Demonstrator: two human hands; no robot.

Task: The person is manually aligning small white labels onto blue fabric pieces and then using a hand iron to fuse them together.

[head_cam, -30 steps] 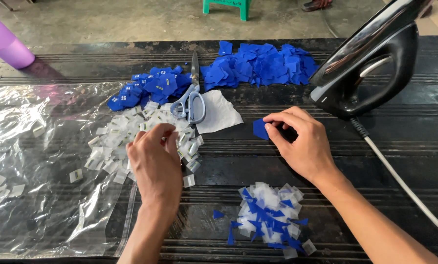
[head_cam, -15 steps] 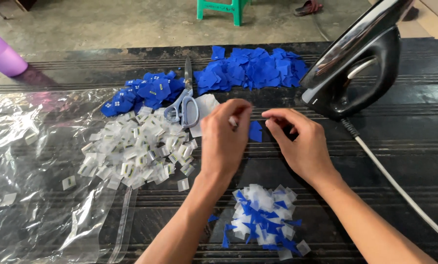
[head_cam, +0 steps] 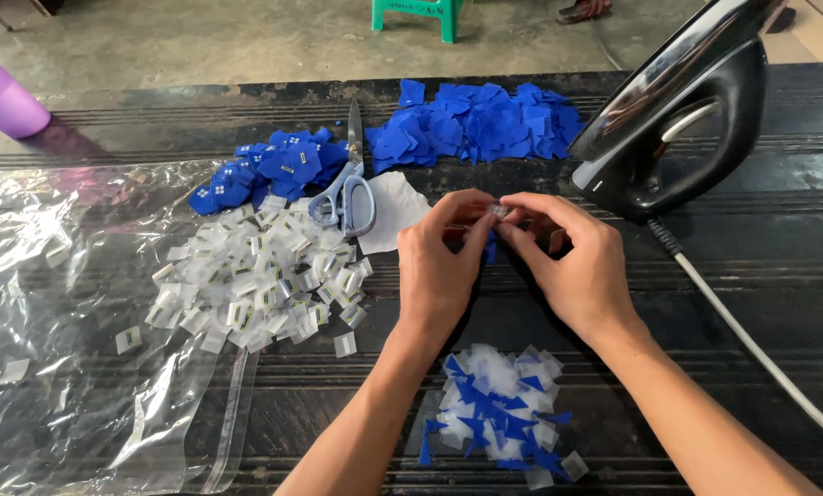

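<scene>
Blue fabric square (head_cam: 490,246) and small clear plastic sachet (head_cam: 499,210) pinched between left hand (head_cam: 441,266) and right hand (head_cam: 572,262) fingertips (both closed), above black slatted table (head_cam: 779,276).

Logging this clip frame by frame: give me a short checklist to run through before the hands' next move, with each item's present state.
1. Both hands on the work: left hand and right hand meet at a small clear pouch. Ok.
2. Blue fabric square at the fingers: partly hidden between the hands. Cannot tell whether it is inside the pouch.
3. Scissors lie apart from the hands, blades pointing away. Ok.
4. Iron stands on its heel close beside the right hand; hot or not, cannot tell.
5. Iron cord runs beside the right forearm. Not ok.
6. Pile of clear pouches lies near the left hand. Ok.
</scene>
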